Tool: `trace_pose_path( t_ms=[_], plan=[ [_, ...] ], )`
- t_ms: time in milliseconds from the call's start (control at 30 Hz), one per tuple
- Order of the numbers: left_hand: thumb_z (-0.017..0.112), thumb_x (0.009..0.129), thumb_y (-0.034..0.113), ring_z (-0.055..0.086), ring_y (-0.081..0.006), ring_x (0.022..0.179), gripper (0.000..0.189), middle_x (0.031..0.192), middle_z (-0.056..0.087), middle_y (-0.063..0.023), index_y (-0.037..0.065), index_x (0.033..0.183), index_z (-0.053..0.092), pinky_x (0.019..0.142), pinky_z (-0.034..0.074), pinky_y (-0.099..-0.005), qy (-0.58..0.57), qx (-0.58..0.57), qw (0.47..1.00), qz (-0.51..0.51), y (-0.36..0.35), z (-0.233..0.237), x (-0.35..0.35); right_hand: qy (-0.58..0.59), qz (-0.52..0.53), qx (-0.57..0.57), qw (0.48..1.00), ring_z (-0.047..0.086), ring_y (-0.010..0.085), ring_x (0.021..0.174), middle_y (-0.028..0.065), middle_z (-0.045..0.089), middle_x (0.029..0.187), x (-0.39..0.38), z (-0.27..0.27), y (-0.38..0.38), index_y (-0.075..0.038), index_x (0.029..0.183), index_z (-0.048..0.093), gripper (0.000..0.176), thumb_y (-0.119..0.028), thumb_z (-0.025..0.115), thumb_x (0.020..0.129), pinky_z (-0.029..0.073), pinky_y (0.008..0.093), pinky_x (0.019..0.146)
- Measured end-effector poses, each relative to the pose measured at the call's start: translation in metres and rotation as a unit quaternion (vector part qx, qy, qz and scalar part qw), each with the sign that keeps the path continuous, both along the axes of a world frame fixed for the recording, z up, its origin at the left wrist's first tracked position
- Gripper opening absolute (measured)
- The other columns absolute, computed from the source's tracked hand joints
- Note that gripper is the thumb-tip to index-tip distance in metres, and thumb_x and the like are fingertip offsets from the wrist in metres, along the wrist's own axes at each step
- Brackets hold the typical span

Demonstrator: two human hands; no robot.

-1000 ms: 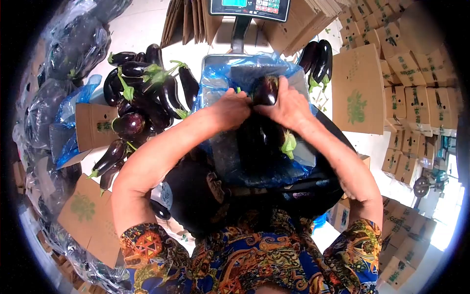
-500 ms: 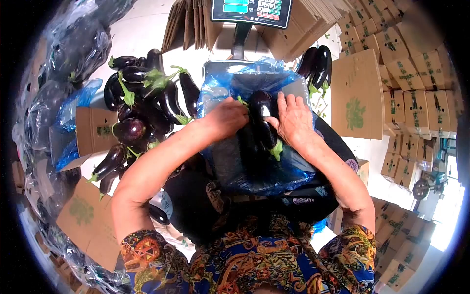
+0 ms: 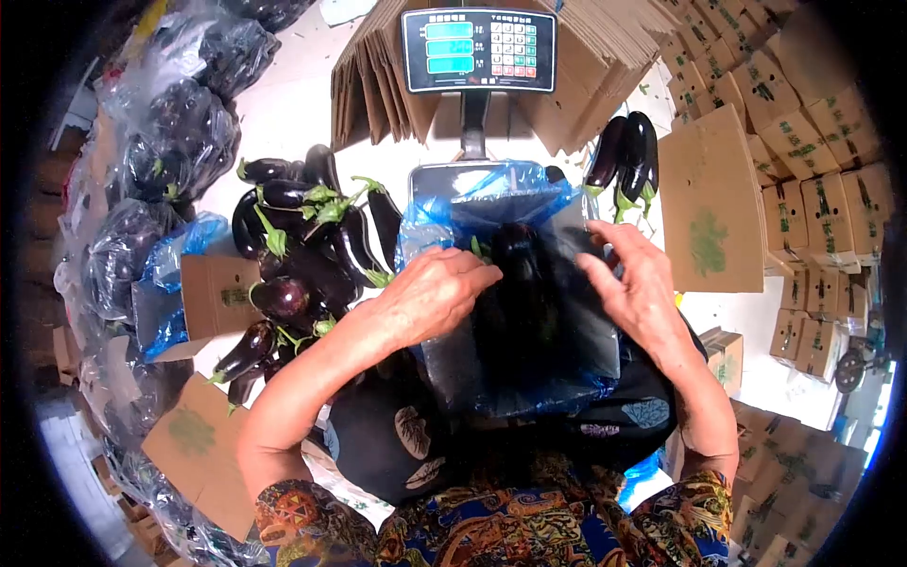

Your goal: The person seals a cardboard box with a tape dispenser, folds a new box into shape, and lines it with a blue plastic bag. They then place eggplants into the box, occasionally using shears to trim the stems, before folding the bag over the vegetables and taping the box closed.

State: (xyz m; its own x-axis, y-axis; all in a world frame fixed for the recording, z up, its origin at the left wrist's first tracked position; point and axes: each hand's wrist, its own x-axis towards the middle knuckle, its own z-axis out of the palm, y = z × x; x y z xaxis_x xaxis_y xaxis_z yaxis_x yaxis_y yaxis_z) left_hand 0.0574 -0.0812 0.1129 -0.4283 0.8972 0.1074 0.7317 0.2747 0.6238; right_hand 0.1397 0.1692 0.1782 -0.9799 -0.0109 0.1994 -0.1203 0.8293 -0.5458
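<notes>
I list: left hand (image 3: 435,295), curled, hold unclear; right hand (image 3: 640,283), half open, empty; eggplant (image 3: 515,248), in lined box (image 3: 597,357), seemingly being arranged, calling for gentle fingers.

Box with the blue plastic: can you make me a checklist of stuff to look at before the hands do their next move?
1. Right hand empty: ok, its fingers are open.
2. Left hand empty: cannot tell, its fingers curl beside a green stem.
3. Blue plastic lining the box: ok, it sticks out around the edges.
4. Everything inside the box easy to see: not ok, the middle is very dark.
5. Scale screen lit: ok.
6. Screen numbers readable: cannot tell, too small.
</notes>
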Motion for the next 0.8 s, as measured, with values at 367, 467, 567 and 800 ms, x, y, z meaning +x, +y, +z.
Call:
trace_pose_path(
  t_ms=[367,467,567,800],
  plan=[
    [0.051,0.083,0.005,0.059,-0.0365,0.08,0.032,0.088,0.059,-0.0173,0.0,0.114,0.058,0.074,0.05,-0.0423,-0.094,-0.02,0.994,0.043,-0.002,0.01,-0.004,-0.047,-0.091,-0.111,0.989,0.054,0.0178,0.063,0.0112,0.062,0.084,0.001,-0.02,0.029,0.0,0.105,0.064,0.028,-0.007,0.069,0.079,0.047,0.0292,0.061],
    [0.052,0.085,0.007,0.059,-0.0366,0.078,0.029,0.086,0.06,-0.0173,0.0,0.113,0.059,0.073,0.05,-0.0419,-0.125,-0.016,0.99,0.067,-0.003,0.01,-0.004,-0.053,-0.097,-0.121,0.986,0.054,0.0176,0.063,0.0111,0.062,0.084,0.001,-0.013,0.029,-0.001,0.105,0.064,0.028,-0.006,0.069,0.078,0.047,0.0293,0.061],
    [0.052,0.087,0.01,0.061,-0.0365,0.08,0.028,0.088,0.061,-0.0171,0.0,0.112,0.059,0.074,0.051,-0.0414,-0.134,0.001,0.987,0.088,-0.005,0.009,-0.005,-0.044,-0.09,-0.125,0.987,0.054,0.0183,0.063,0.011,0.061,0.083,0.0,-0.012,0.029,-0.001,0.104,0.064,0.027,-0.006,0.069,0.078,0.047,0.0296,0.061],
    [0.052,0.085,0.008,0.063,-0.0375,0.088,0.026,0.096,0.063,-0.0194,-0.002,0.108,0.06,0.079,0.052,-0.0412,-0.098,-0.017,0.994,0.054,0.011,-0.006,-0.01,-0.04,-0.054,-0.074,0.995,0.059,0.0257,0.066,0.0132,0.062,0.081,0.002,-0.02,0.026,-0.004,0.1,0.063,0.022,-0.007,0.069,0.079,0.048,0.0343,0.062]
  ],
)
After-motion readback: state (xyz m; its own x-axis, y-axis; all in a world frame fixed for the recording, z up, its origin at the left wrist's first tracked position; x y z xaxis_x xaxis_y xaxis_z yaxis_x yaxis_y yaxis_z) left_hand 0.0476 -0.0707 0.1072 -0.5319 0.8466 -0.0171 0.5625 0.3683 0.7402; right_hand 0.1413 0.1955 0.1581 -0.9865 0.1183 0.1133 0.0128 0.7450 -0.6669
